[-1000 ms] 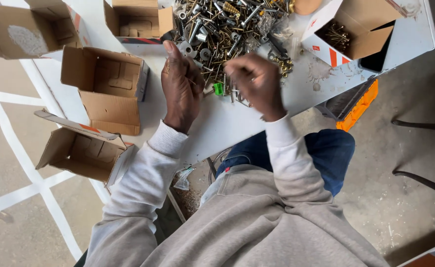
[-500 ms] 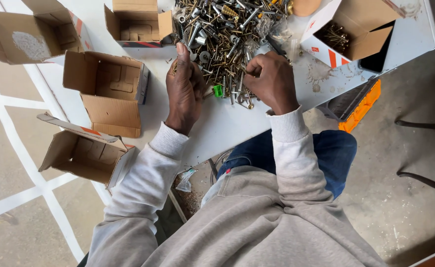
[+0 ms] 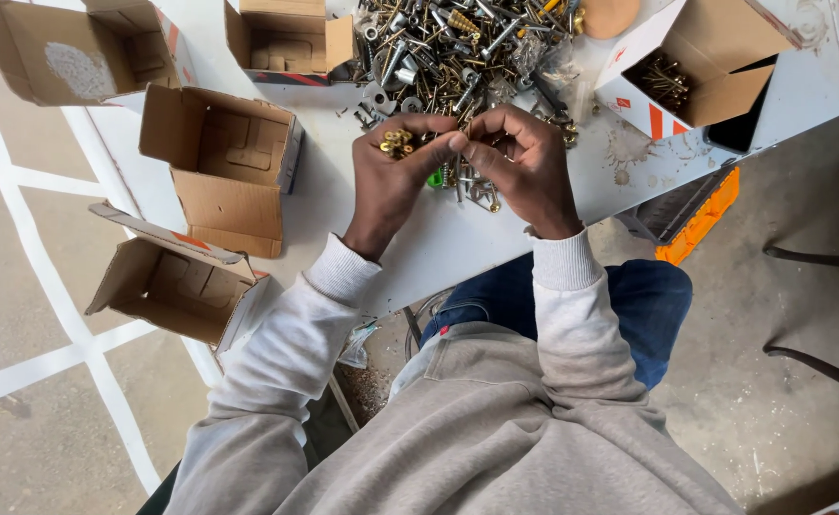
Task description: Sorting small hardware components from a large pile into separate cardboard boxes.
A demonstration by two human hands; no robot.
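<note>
Your left hand [image 3: 393, 181] is cupped around a small cluster of brass-coloured screws [image 3: 398, 142], just below the heap of mixed silver metal hardware [image 3: 458, 48] on the white tabletop [image 3: 343, 205]. Your right hand [image 3: 524, 167] pinches something small against the left fingertips; what it is cannot be told. An open brown cardboard box [image 3: 224, 167] sits left of the heap.

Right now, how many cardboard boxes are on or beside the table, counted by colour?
Plain brown cardboard boxes: 4
White box with orange marks: 1
Total: 5
All are open. The white box holds some screws.
</note>
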